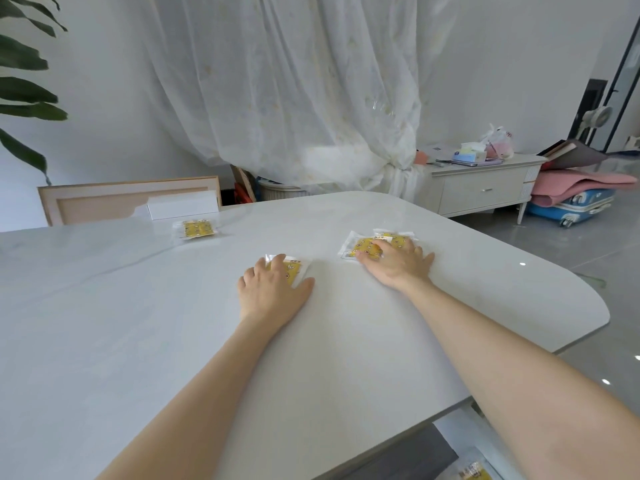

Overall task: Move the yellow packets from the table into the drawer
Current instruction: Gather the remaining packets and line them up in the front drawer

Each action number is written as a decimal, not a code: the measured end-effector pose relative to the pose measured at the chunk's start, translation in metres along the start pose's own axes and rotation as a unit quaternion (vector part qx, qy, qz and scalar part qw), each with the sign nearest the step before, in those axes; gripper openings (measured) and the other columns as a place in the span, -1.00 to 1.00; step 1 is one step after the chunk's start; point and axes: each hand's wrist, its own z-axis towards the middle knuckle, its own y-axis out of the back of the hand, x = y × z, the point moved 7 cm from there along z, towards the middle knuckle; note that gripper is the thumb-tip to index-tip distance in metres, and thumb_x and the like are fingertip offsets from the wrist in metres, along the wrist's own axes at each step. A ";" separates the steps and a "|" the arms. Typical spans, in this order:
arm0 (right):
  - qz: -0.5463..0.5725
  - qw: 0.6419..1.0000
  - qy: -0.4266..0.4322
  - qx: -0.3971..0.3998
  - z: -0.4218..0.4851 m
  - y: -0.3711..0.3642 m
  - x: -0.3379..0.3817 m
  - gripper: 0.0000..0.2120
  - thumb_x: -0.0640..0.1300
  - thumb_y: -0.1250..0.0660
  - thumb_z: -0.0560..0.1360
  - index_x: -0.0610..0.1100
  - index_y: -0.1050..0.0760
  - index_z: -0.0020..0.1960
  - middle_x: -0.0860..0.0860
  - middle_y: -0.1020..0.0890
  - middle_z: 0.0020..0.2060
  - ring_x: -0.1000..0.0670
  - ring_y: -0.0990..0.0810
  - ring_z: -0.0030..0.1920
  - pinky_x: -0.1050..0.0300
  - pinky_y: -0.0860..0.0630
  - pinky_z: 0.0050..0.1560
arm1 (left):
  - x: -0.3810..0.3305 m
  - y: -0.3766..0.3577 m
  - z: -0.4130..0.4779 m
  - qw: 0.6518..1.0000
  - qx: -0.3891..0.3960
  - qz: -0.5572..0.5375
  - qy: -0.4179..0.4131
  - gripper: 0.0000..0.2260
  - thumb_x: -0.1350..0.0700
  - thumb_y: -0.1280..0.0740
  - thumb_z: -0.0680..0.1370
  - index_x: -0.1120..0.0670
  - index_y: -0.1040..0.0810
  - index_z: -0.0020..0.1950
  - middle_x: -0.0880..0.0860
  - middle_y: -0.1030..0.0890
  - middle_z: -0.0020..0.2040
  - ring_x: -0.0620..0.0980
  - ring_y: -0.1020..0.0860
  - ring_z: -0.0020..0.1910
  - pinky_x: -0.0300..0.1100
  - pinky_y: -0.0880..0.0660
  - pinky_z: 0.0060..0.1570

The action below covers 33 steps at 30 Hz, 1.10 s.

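Head view: on the white bench, the left hand curls its fingers over the near packet, thumb at its corner. The right hand lies flat, fingers spread, on the overlapping pair of packets, well in from the rounded right edge. A far packet lies apart near the back edge. Below the near edge the open drawer holds a stowed packet. A broad stretch of bench top lies between the hands and that edge.
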 end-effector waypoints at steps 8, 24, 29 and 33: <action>0.035 0.992 0.119 0.029 -0.055 0.005 0.025 -0.48 0.42 -0.07 0.46 0.28 -0.28 0.36 -0.10 -0.21 0.43 -0.18 -0.17 0.40 0.00 -0.11 0.44 | 0.024 0.011 -0.007 0.993 -0.018 -0.078 0.087 -0.53 -0.13 -0.27 0.49 -0.04 -0.39 0.37 0.12 -0.45 0.30 0.20 -0.34 0.28 -0.05 -0.26 0.27; 0.077 0.927 0.282 0.233 -0.246 0.001 0.155 -0.55 0.25 -0.34 0.36 0.33 -0.38 0.23 -0.06 -0.23 0.29 -0.09 -0.10 0.38 0.00 -0.24 0.36 | 0.146 0.119 -0.126 0.963 -0.106 -0.170 0.183 -0.57 0.04 -0.34 0.51 0.01 -0.39 0.37 0.21 -0.48 0.22 0.20 -0.43 0.23 -0.06 -0.35 0.18; 0.055 0.900 0.305 0.307 -0.290 0.013 0.179 -0.62 0.09 -0.44 0.36 0.26 -0.48 0.15 0.02 -0.27 0.20 -0.06 -0.21 0.28 0.04 -0.29 0.33 | 0.178 0.147 -0.161 0.935 -0.145 -0.272 0.174 -0.56 0.19 -0.25 0.55 -0.01 -0.32 0.42 0.11 -0.54 0.16 0.10 -0.50 0.08 -0.16 -0.39 -0.06; 0.078 0.882 0.292 0.361 -0.308 0.022 0.190 -0.41 0.19 -0.49 0.33 0.08 -0.43 0.30 0.03 -0.38 0.34 0.01 -0.40 0.28 0.07 -0.44 0.28 | 0.185 0.154 -0.180 0.891 -0.178 -0.371 0.191 -0.59 0.18 -0.18 0.60 -0.02 -0.29 0.44 0.04 -0.51 0.15 0.01 -0.50 -0.02 -0.14 -0.47 -0.07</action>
